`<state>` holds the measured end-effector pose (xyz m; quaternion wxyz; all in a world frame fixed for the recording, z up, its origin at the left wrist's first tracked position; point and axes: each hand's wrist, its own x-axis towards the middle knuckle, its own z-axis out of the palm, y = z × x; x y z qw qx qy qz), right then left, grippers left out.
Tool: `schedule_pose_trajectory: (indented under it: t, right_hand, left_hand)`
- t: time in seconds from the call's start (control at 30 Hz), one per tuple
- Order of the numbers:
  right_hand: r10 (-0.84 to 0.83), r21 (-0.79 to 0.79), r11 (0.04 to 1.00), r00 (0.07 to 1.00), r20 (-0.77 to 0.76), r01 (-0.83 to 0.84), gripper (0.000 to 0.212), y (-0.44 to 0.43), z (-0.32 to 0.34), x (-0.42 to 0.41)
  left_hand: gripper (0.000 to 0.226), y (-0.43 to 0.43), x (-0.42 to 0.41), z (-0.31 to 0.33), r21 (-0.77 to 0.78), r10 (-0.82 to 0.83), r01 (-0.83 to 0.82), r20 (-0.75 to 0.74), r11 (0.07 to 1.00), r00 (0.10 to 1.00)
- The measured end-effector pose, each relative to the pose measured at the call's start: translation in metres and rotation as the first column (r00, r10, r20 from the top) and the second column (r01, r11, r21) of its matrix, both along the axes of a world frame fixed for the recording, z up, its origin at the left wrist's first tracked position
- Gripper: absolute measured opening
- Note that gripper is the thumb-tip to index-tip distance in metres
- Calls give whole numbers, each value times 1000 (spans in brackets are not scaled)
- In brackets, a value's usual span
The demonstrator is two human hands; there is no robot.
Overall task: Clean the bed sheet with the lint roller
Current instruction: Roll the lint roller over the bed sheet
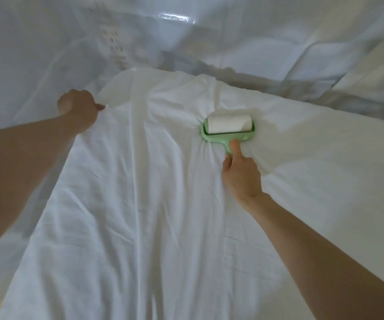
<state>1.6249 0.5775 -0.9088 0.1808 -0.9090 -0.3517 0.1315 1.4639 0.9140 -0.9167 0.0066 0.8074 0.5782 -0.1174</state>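
bed sheet: white and wrinkled, spread over the bed, with long folds running from the near edge toward the far one; bunched into small creases just under and beside the roller.
lint roller: pale green frame and handle, white roll lying crosswise; pressed flat on the sheet right of centre, near the far edge, handle pointing back toward the person.
right hand: wrapped round the green handle, fingers curled about it, thumb laid straight along the top toward the frame.
left hand: stretched out to the sheet's far left edge, fingers curled, pinching the cloth there; well apart from the roller.
beyond the bed: clear plastic sheeting, glossy, creased and blurred.
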Motion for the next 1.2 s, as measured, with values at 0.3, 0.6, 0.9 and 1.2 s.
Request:
schedule_pose_trajectory:
  t: [0.3, 0.6, 0.9, 1.2]
  right_hand:
    - [-13, -27, 1000, 999, -30, 12, 32, 5, 26, 2]
    - [-34, 20, 999, 999, -15, 35, 26, 0, 51, -4]
    - [22, -94, 995, 993, -115, -33, 32, 18, 37, 19]
    - [38, -96, 994, 994, -107, -48, 33, 26, 33, 27]
  left_hand:
    - [29, 15, -23, 23, -73, -209, 206, -33, 976, 977]
    - [16, 22, -38, 27, 88, -195, 217, -206, 972, 959]
    - [68, 24, 15, 13, -427, 342, -120, 492, 896, 801]
    - [29, 37, 32, 34, 86, -78, 59, 235, 995, 969]
